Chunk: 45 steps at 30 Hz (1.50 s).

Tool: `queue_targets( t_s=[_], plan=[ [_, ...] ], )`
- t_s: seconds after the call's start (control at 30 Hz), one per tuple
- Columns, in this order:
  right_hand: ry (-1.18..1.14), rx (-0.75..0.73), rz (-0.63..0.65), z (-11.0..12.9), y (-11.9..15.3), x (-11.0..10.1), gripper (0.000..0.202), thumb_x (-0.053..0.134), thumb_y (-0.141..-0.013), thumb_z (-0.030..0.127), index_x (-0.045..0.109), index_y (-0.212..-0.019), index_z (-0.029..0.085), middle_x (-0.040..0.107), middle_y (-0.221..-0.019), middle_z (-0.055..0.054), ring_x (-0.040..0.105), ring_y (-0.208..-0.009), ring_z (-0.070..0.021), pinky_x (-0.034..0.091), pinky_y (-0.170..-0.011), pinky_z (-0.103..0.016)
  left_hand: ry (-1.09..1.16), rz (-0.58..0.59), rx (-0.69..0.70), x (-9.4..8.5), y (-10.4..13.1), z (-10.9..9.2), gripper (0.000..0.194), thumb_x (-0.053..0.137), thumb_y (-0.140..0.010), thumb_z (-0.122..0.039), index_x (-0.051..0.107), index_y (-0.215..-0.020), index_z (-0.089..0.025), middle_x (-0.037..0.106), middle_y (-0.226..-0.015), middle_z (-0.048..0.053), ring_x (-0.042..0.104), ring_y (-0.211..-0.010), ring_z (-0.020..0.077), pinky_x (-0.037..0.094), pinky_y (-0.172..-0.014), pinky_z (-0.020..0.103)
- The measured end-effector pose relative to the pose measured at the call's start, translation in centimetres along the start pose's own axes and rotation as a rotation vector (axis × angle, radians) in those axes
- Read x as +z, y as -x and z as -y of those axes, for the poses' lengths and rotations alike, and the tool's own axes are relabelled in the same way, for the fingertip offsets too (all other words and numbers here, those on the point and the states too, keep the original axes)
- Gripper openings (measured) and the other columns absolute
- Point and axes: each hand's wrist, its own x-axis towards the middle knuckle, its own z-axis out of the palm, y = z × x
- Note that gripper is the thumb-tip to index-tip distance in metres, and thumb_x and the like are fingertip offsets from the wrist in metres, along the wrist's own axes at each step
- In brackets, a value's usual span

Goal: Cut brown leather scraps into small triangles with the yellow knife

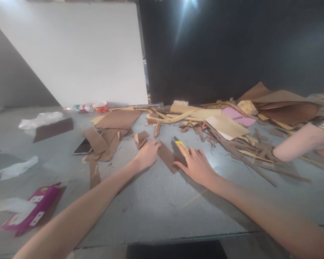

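Note:
My left hand (149,154) rests at the upper left end of a flat brown strip (166,158), its fingers close together on or beside the strip's edge. On the other side of the strip, my right hand (196,162) has its fingers around a yellow cutter (181,145) with a dark tip pointing away from me. The right thumb reaches to the strip's right edge. A small folded brown piece (140,139) lies just beyond my left hand. Whether my left fingers pinch the strip is unclear.
Brown sheets (117,119) partly cover a phone (82,146) at left. Nearer stands a magenta tissue pack (40,205). Scraps (232,145) and a tan sheet (226,126) spread right, beside another person's arm (299,142). White (78,54) and black (218,50) panels stand behind.

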Motion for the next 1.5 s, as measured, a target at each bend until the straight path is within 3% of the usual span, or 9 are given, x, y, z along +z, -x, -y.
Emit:
queue_targets(
  t_s=[0.23,0.43,0.53,0.7,0.87,1.2,1.3,1.37,1.5],
  plan=[
    [0.047,0.068,0.002,-2.8,-1.4,1.1,0.064,0.05,-0.111,0.046,0.037,-0.169,0.023,0.069,-0.106,-0.015,0.062,-0.091,-0.0306,0.035,-0.091,-0.043,0.02,-0.012,0.03,-0.3,0.3,-2.4,0.043,0.046,-0.093,-0.002,0.071,-0.124,-0.017,0.069,-0.126,0.015,0.063,-0.126,0.0303,0.054,-0.112,0.047],
    [0.065,0.153,-0.054,-5.6,-1.8,0.5,0.058,0.04,-0.113,0.031,0.038,-0.17,0.021,0.069,-0.108,-0.017,0.066,-0.095,-0.0337,0.04,-0.097,-0.049,0.083,-0.011,0.079,0.1,0.5,-2.5,0.044,0.039,-0.105,-0.015,0.067,-0.139,-0.014,0.063,-0.155,0.016,0.058,-0.147,0.0279,0.046,-0.126,0.047],
    [-0.049,0.113,-0.084,-5.1,-1.5,0.0,0.053,0.031,-0.115,0.03,0.043,-0.166,0.022,0.073,-0.109,-0.016,0.07,-0.094,-0.0316,0.046,-0.093,-0.045,0.031,-0.008,0.046,0.8,0.7,-2.4,0.049,0.039,-0.104,-0.015,0.062,-0.147,-0.01,0.059,-0.159,0.019,0.054,-0.152,0.0297,0.041,-0.13,0.049],
    [-0.199,0.101,-0.037,-2.6,-0.8,-0.7,0.051,0.033,-0.116,0.038,0.05,-0.16,0.02,0.08,-0.103,-0.013,0.074,-0.083,-0.0287,0.048,-0.071,-0.036,-0.033,0.006,0.015,1.3,1.0,-2.8,0.06,0.043,-0.096,-0.008,0.051,-0.156,-0.006,0.054,-0.163,0.024,0.046,-0.158,0.0327,0.037,-0.132,0.051],
    [-0.196,0.056,0.022,-1.2,-0.5,-0.8,0.051,0.035,-0.115,0.036,0.053,-0.158,0.016,0.082,-0.099,-0.012,0.076,-0.08,-0.0271,0.047,-0.069,-0.034,-0.043,0.073,0.11,0.5,1.0,-3.1,0.056,0.043,-0.096,-0.007,0.055,-0.15,-0.013,0.058,-0.16,0.018,0.038,-0.163,0.0307,0.031,-0.134,0.049],
    [-0.097,-0.002,0.062,-0.6,0.2,-0.4,0.057,0.039,-0.113,0.031,0.046,-0.167,0.016,0.065,-0.059,0.0,0.056,-0.051,-0.0178,0.032,-0.058,-0.03,-0.131,0.06,0.165,0.3,1.2,-3.5,0.053,0.037,-0.103,-0.013,0.055,-0.153,-0.009,0.057,-0.161,0.02,0.042,-0.161,0.0315,0.035,-0.132,0.05],
    [-0.092,-0.051,0.052,-0.5,-0.2,-0.3,0.056,0.041,-0.113,0.028,0.046,-0.167,0.014,0.068,-0.067,-0.002,0.061,-0.059,-0.019,0.043,-0.066,-0.03,-0.093,0.032,0.177,0.4,1.2,-3.5,0.053,0.038,-0.104,-0.014,0.055,-0.154,-0.013,0.058,-0.161,0.017,0.041,-0.162,0.0311,0.035,-0.132,0.051],
    [-0.089,-0.084,-0.017,-0.3,-0.3,-1.0,0.053,0.043,-0.114,0.03,0.051,-0.164,0.013,0.073,-0.087,-0.009,0.068,-0.075,-0.0232,0.052,-0.075,-0.035,-0.054,0.01,0.166,0.5,1.3,-3.5,0.051,0.038,-0.105,-0.016,0.056,-0.153,-0.014,0.058,-0.16,0.017,0.042,-0.161,0.0311,0.037,-0.132,0.051],
    [-0.21,-0.163,-0.336,0.2,1.2,-5.4,0.05,0.049,-0.112,0.034,0.057,-0.158,0.015,0.067,-0.122,-0.019,0.069,-0.109,-0.032,0.06,-0.092,-0.048,0.034,-0.034,0.113,0.8,1.3,-3.4,0.047,0.042,-0.105,-0.017,0.059,-0.149,-0.014,0.055,-0.162,0.019,0.045,-0.158,0.0312,0.041,-0.131,0.054]
  ],
)
